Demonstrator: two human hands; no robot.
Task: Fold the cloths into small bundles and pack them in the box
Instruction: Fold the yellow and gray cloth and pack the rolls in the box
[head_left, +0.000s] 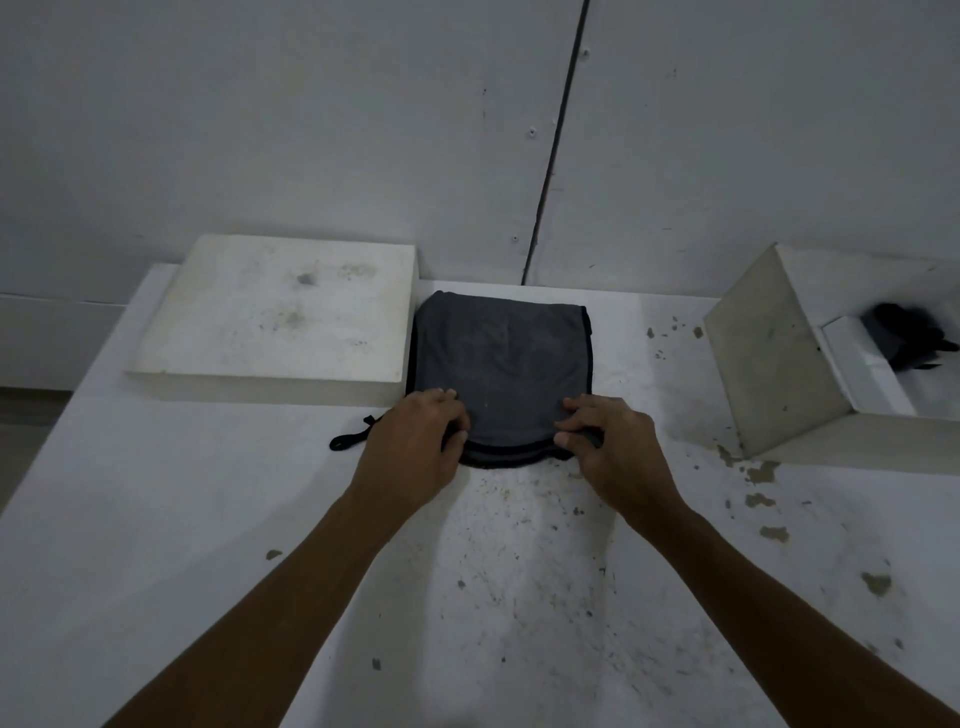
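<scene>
A dark grey cloth (501, 364) is seen lying folded on the white bench (156, 519), between a flat white block (280, 312) on the left and the open white box (779, 353) well off to the right. Its near edge is being held at both corners: the left hand (415, 452) is curled over the near-left corner, the right hand (608, 441) over the near-right one, and the fingers (576, 410) of each are bent down onto the fabric with the thumb tucked at the hem, so a pinch on the stacked layers is judged likely.

The cloth is judged light, soft and limp, with no stiffness of its own; layers can be seen stacked at the near edge, bound in black trim. A small black loop (348, 439) trails out on the bench just beside the left hand. Slipping layers are the likely trouble, so a hold through all plies at the two near corners is judged best, with the fold pressed flat before lifting.

In the box, something dark (904, 338) is glimpsed, probably a bundle already packed, though it is too blurred to be sure.

No brand, label or writing can be read anywhere.
</scene>
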